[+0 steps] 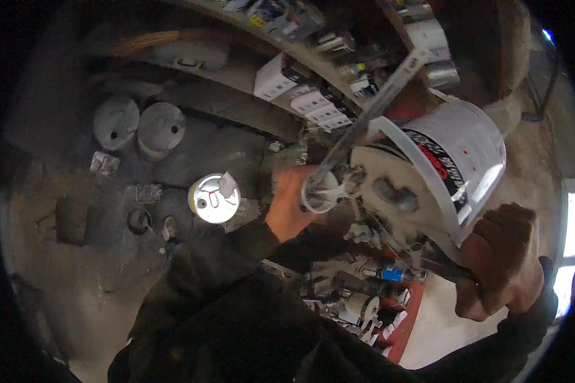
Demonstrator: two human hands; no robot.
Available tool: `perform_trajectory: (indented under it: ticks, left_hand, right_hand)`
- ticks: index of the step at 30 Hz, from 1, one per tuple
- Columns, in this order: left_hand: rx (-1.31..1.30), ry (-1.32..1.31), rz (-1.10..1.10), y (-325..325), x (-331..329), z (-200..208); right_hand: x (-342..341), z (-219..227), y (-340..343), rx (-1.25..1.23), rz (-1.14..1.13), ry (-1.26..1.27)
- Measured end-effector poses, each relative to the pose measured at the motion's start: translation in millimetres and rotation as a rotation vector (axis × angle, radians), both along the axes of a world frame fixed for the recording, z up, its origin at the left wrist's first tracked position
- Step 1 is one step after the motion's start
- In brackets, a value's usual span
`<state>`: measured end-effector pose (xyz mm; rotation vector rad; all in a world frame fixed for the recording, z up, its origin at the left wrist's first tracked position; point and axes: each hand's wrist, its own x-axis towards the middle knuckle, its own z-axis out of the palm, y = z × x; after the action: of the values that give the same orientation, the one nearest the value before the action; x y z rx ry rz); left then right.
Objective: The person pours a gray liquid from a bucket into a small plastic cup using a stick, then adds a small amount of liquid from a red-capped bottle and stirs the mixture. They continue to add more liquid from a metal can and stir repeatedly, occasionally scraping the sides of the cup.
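Observation:
My left hand (291, 203) is closed round a small pale cup (319, 196), its fingers wrapped on the near side. A long, narrow, scuffed strip (377, 105) slants from the cup's mouth up toward the shelf; whether it stands inside the cup is hard to see. My right hand (501, 262) is a fist at the right, round the end of a dark handle-like piece (450, 267); what it belongs to is unclear. Between my hands a white bucket (469, 143) with a dark label appears tilted, its broad rim toward me and a dusty grey surface within it.
White boxes (275, 78) and several cans (425, 35) line the shelf at the far side. A metal can (214, 198) and two drums (161, 127) stand at the left. Below my hands, a red-edged surface (414, 313) carries cluttered tools and a blue-banded item (391, 273).

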<state>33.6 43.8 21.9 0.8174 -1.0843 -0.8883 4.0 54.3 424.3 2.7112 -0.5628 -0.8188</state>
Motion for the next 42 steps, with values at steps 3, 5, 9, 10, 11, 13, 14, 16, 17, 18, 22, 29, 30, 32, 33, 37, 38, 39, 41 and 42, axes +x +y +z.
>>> perform_trajectory:
  ticks: [3,5,9,10,11,13,14,16,17,18,22,29,30,32,33,37,38,39,41,42]
  left_hand:
    - [-0.025,0.001,0.012,0.0,4.3,-3.5]
    - [-0.005,-0.006,0.012,4.6,1.9,0.6]
    - [-0.037,-0.026,0.022,8.0,1.7,6.8]
    - [-0.048,-0.046,0.026,7.7,2.2,3.9]
    - [-0.060,-0.064,0.034,6.5,4.6,3.6]
    - [-0.040,-0.075,0.046,9.1,7.6,5.8]
    - [-0.032,-0.076,0.053,10.4,8.0,7.4]
    - [-0.060,-0.055,0.090,11.1,7.4,9.3]
    - [-0.074,-0.044,0.107,11.4,7.2,10.0]
    - [-0.078,-0.039,0.099,12.5,7.3,12.2]
    - [-0.088,-0.019,0.083,14.0,6.3,18.9]
    - [-0.120,0.034,0.149,1.8,-8.7,28.7]
    - [-0.120,0.046,0.139,0.2,-10.6,31.0]
    - [-0.120,0.068,0.113,-1.3,-14.3,35.7]
    - [-0.134,0.086,0.103,-1.6,-16.7,38.7]
    - [-0.153,0.117,0.108,-10.1,-17.8,44.5]
    - [-0.150,0.119,0.114,-13.6,-17.7,44.7]
    - [-0.144,0.117,0.125,-17.2,-17.3,44.6]
    - [-0.171,0.145,0.042,-10.2,-31.7,52.5]
    - [-0.162,0.137,0.054,-14.3,-30.1,51.1]
  right_hand:
    - [4.2,2.7,0.6,0.024,0.004,0.059]
    - [4.0,4.2,7.3,0.015,0.002,0.037]
    - [4.1,7.6,21.3,-0.003,-0.007,0.016]
    - [6.1,7.2,22.8,-0.008,-0.005,0.019]
    - [13.0,8.0,24.4,-0.022,-0.002,0.040]
    - [16.5,7.9,27.1,-0.038,-0.009,0.047]
    - [14.2,6.3,27.8,-0.039,-0.014,0.037]
    - [15.9,6.4,31.8,-0.052,-0.023,0.034]
    - [18.9,6.5,34.7,-0.063,-0.027,0.042]
    - [22.6,6.9,37.6,-0.074,-0.036,0.053]
    - [31.3,9.0,43.6,-0.074,-0.032,0.066]
    - [53.8,16.4,54.3,-0.148,-0.027,0.157]
    - [55.7,18.8,55.3,-0.150,-0.052,0.174]
    - [61.9,18.5,58.7,-0.164,-0.072,0.205]
    - [63.7,18.2,60.7,-0.171,-0.087,0.219]
    - [56.3,17.8,53.7,-0.193,-0.061,0.165]
    - [53.7,19.6,48.2,-0.177,-0.049,0.163]
    - [51.7,20.3,42.3,-0.159,-0.034,0.160]
    - [51.1,23.1,59.1,-0.191,-0.134,0.170]
    - [48.9,22.2,52.3,-0.183,-0.124,0.154]
